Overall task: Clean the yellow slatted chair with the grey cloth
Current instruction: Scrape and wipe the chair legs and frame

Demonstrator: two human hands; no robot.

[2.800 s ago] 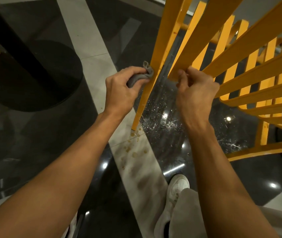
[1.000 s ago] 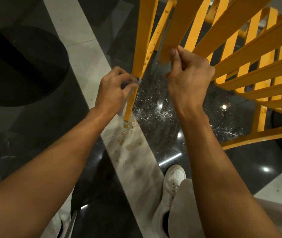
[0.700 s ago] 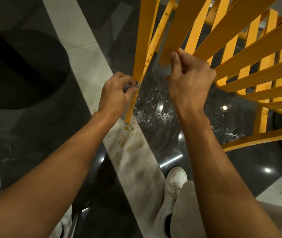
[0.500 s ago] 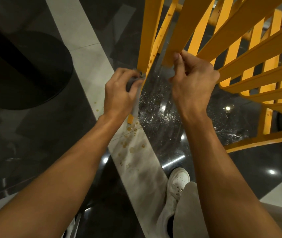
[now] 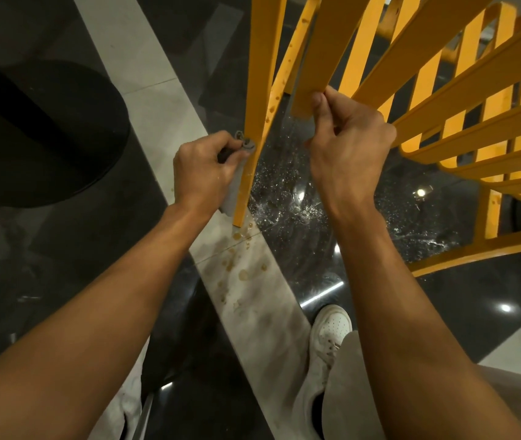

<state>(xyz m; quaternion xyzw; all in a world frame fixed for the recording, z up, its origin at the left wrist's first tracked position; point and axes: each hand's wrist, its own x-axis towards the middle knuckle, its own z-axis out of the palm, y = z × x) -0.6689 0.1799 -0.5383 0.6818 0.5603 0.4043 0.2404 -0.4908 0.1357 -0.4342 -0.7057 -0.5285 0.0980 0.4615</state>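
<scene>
Inspection finds no legible text, label, brand mark, number or sign. Surfaces checked: the yellow slatted chair [image 5: 259, 74], the grey cloth [image 5: 230, 198], the white shoe [image 5: 332, 325] and the tiled floor [image 5: 157, 103]. None bears a readable marking.

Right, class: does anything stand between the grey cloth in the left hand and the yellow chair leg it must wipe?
Nothing visible does. The left hand holds the grey cloth straight against the chair leg; the right hand grips a slat end to the side, clear of that leg.
</scene>
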